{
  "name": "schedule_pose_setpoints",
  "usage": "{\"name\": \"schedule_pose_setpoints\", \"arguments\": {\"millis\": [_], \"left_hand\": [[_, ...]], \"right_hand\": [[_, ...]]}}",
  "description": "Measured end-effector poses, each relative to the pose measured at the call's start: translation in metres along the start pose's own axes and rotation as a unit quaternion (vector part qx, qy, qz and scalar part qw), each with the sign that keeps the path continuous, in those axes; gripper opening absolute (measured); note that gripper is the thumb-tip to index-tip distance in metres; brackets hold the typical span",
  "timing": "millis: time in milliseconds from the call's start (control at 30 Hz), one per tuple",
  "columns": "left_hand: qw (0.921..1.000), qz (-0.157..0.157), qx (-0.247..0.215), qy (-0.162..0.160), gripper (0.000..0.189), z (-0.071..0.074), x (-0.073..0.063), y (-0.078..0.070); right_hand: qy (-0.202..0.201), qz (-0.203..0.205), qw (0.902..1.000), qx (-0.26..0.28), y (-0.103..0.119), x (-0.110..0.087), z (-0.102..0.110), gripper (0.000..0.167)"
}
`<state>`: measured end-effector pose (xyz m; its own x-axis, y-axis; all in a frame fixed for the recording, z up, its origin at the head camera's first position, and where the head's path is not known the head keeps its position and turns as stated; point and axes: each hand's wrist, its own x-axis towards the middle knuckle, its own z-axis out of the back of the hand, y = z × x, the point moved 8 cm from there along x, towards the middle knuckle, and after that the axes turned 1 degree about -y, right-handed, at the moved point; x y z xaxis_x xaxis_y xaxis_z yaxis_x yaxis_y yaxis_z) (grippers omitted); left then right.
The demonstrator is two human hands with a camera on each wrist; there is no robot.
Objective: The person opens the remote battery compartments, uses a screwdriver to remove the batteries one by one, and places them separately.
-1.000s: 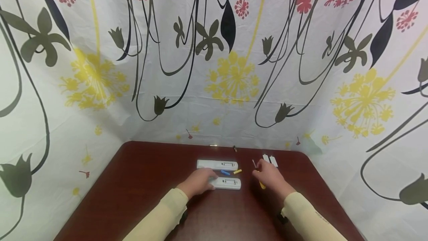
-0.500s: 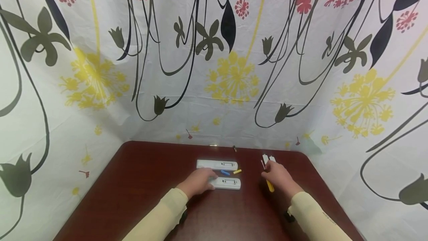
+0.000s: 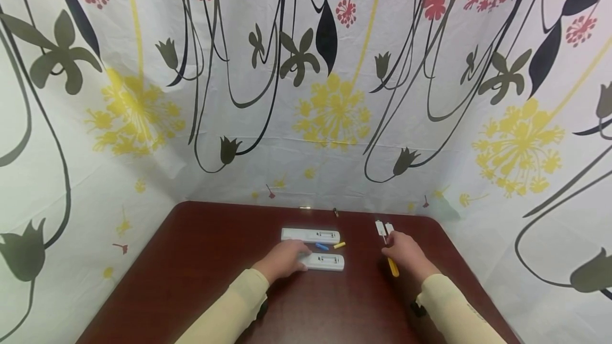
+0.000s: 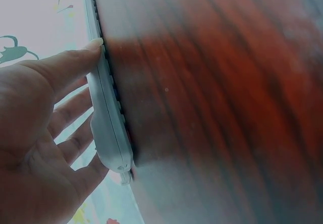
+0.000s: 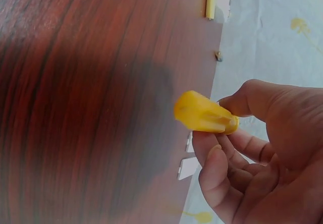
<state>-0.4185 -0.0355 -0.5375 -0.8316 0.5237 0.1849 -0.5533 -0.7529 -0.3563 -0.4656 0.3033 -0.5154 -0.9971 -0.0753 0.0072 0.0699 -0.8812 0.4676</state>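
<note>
My left hand (image 3: 283,259) grips the left end of the nearer white remote control (image 3: 330,262), which lies on the table with its battery compartment uncovered. In the left wrist view the remote (image 4: 108,118) shows edge-on, thumb on one long side and fingers along the other. A screwdriver (image 3: 393,267) with a yellow handle is pinched in my right hand (image 3: 407,255), its shaft pointing away toward two white battery covers (image 3: 380,228). The right wrist view shows the handle (image 5: 202,114) between thumb and fingers. The right hand partly hides one cover.
A second white remote (image 3: 301,234) lies behind the first, its compartment uncovered too. Between them are a blue battery (image 3: 322,247) and a yellow battery (image 3: 339,245). Two small items, one dark (image 3: 336,212), lie by the back edge, before a floral curtain (image 3: 258,185).
My right hand has moved right with the screwdriver, bringing its shaft up to the battery covers. The left hand and the nearer remote have stayed in place.
</note>
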Motion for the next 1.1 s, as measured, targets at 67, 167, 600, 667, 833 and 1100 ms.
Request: {"name": "schedule_pose_setpoints", "arguments": {"millis": [67, 167, 600, 667, 833, 1100], "left_hand": [[1.0, 0.001, -0.001, 0.001, 0.035, 0.0, 0.0, 0.0], [1.0, 0.001, -0.002, 0.0, 0.035, 0.001, 0.0, 0.0], [1.0, 0.0, -0.005, -0.001, 0.034, -0.001, 0.0, 0.001], [1.0, 0.001, -0.005, 0.0, 0.035, -0.001, 0.0, 0.001], [0.9999, 0.007, -0.007, 0.003, 0.035, -0.001, 0.0, 0.001], [0.9999, 0.015, -0.006, 0.005, 0.034, -0.001, 0.0, 0.002]], "right_hand": [[0.0, -0.002, 1.0, -0.001, -0.003, 0.0, 0.0, 0.02], [0.0, 0.004, 1.0, -0.001, -0.006, 0.001, 0.001, 0.02], [0.001, -0.005, 1.0, 0.004, -0.019, 0.003, -0.002, 0.019], [-0.001, -0.009, 0.9999, 0.007, -0.019, 0.002, -0.002, 0.019], [-0.002, -0.014, 0.9998, 0.011, -0.021, 0.001, -0.001, 0.02], [0.009, -0.021, 0.9996, 0.015, -0.025, 0.003, -0.009, 0.017]]}}
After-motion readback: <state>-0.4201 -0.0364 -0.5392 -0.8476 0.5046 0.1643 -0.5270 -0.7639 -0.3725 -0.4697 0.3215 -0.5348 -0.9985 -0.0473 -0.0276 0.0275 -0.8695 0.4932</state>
